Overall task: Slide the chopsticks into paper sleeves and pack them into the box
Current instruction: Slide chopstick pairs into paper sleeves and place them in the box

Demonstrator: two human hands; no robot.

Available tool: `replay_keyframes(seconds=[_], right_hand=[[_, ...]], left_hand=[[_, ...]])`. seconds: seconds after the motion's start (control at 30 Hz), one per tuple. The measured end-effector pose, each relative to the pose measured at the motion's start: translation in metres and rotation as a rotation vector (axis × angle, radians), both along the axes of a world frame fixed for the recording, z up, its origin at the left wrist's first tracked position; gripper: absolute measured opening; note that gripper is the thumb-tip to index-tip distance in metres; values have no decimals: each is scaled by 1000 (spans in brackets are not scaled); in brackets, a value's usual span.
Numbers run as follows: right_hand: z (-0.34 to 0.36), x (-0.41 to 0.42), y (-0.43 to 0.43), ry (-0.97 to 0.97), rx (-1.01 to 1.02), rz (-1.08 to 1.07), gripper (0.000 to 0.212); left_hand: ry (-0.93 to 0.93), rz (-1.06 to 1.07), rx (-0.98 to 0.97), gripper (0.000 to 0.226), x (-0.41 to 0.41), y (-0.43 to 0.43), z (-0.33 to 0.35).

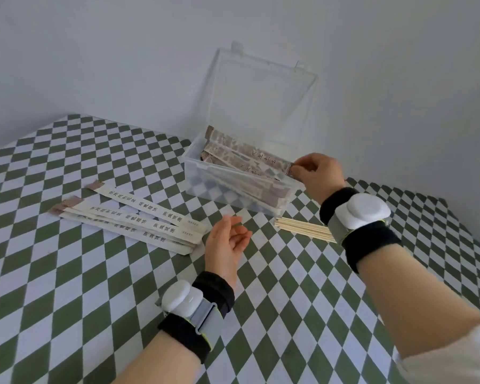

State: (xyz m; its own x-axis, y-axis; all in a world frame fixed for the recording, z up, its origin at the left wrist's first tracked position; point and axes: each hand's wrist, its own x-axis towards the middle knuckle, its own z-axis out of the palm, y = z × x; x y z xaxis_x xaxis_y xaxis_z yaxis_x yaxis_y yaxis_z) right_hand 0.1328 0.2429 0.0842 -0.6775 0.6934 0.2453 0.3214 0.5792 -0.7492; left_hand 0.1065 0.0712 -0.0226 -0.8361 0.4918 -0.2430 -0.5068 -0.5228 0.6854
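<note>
A clear plastic box (197, 173) with its lid raised stands at the back of the table and holds several sleeved chopsticks. My right hand (317, 173) pinches the near end of a sleeved chopstick pair (250, 153) that lies slanted across the top of the box. My left hand (225, 245) hovers palm up over the table, fingers apart and empty, just right of a pile of empty paper sleeves (133, 220). Bare wooden chopsticks (302, 228) lie in a bundle in front of the box, partly under my right wrist.
A green and white checked cloth (67, 286) covers the table. A plain wall rises right behind the box. Both wrists carry black bands with white sensor units.
</note>
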Motion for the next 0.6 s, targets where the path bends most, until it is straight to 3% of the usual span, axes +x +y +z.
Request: replay_keyframes(seconds=[0.2, 0.37, 0.6], right_hand=[[-5, -30, 10, -456, 291, 87, 15], [3, -55, 9, -747, 379, 87, 24], [5, -58, -3, -795, 343, 153, 40]], left_hand=[[-60, 11, 8, 27, 0, -1, -1], [-46, 11, -1, 24, -7, -1, 1], [-66, 10, -31, 23, -11, 1, -1]])
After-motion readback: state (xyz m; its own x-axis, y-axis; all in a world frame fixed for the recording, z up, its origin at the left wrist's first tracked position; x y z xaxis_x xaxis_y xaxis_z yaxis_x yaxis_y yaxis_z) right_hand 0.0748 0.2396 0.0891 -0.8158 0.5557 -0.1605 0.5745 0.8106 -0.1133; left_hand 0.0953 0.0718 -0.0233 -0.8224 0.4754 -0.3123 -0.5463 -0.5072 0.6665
